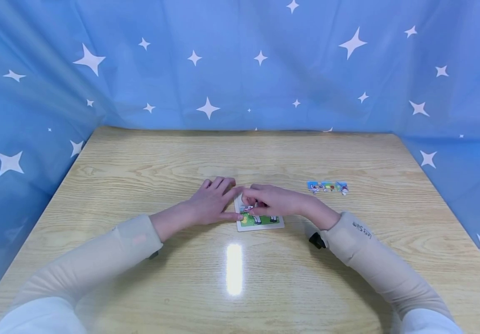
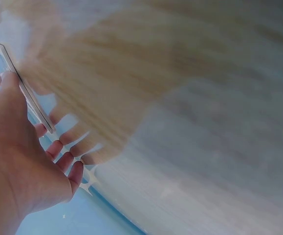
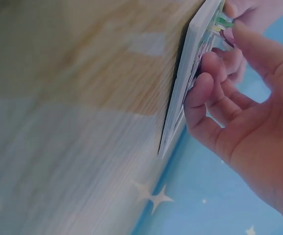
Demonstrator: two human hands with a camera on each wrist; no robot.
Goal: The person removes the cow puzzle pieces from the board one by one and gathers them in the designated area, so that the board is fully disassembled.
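Observation:
A small puzzle board [image 1: 260, 227] with a white border and a cartoon picture lies flat on the table, partly hidden by both hands. My left hand [image 1: 212, 204] rests at its left side, thumb on the left edge and fingers spread toward the top corner. Over the board's upper part, my right hand [image 1: 276, 200] pinches a small puzzle piece [image 1: 246, 209] between thumb and curled fingers, low against the board. The right wrist view shows the colourful piece [image 3: 226, 35] by the thumb tip, mostly hidden. In the left wrist view the board [image 2: 31, 95] appears edge-on beside the left hand.
Several loose puzzle pieces [image 1: 327, 187] lie in a row to the right of the board, beyond the right forearm. The wooden table [image 1: 139, 162] ends at a blue curtain [image 1: 231, 69] with white stars.

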